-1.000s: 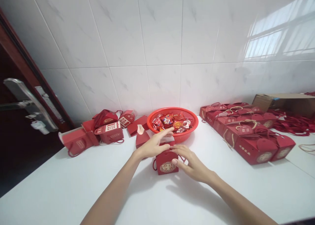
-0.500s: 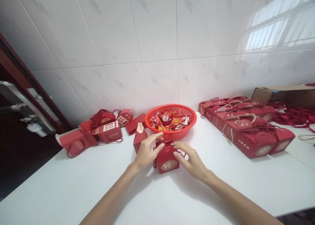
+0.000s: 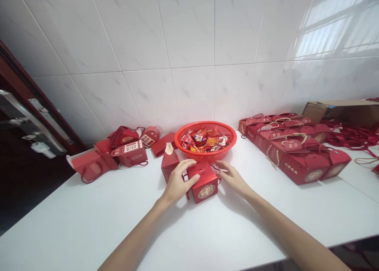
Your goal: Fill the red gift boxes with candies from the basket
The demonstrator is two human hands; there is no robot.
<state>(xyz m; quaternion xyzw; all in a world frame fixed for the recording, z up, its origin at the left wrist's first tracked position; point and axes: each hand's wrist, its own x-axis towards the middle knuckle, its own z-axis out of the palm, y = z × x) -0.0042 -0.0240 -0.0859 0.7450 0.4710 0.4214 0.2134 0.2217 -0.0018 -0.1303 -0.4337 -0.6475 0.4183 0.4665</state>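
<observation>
A small red box with a gold round emblem on its front stands on the white table, its top flaps folded down. My left hand rests against the box's left side and top edge, the thumb on top and the fingers behind. My right hand is at the box's right side, its fingers curved by the dark red cord there. An open red box stands just behind my left hand. Beyond the hands sits a red plastic basket of wrapped sweets.
Several red boxes lie in a loose group at the left, near a door handle. Rows of closed red boxes with cords stand at the right. Behind them are a cardboard box and red ribbons. A tiled wall backs the table.
The box's top flaps, upright before, are now folded down flat. My right hand has shifted slightly back to the box's side. The view has tilted a little.
</observation>
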